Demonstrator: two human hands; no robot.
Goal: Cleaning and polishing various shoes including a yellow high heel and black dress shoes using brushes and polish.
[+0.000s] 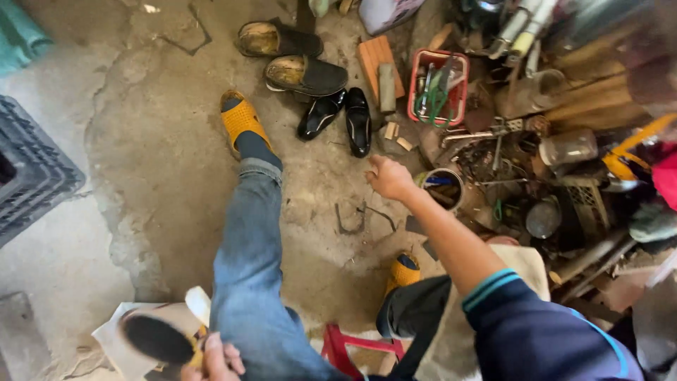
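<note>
Your right hand [388, 176] is stretched out over the floor with the fingers curled loosely inward; it pinches nothing that shows, and whether the fingertips meet cannot be told from above. It hangs just beside a round tin [443, 188] holding small tools, at the edge of a heap of metal scrap [508, 159].

Your left hand [215, 360], low at the frame's edge, is closed around the heel end of a shoe [159, 339], which is turned so its dark insole faces up. The shoe sits over a sheet of pale paper [113, 339] on the concrete floor [141, 162].

Beyond the right hand lie a pair of black dress shoes [342, 116], two dark slippers [293, 56] further off, a wooden block [377, 60] and a red basket [437, 85] of tools. A red stool [345, 346] stands between your legs; a dark crate [32, 169] is well apart on the left.

Risks, as judged: the scrap near your right hand looks sharp and tangled, so a blind reach could cut or snag the fingers. A knock to the tin could tip it and spill its contents. Your left hand's hold on the shoe is at one end only; it could twist loose.
</note>
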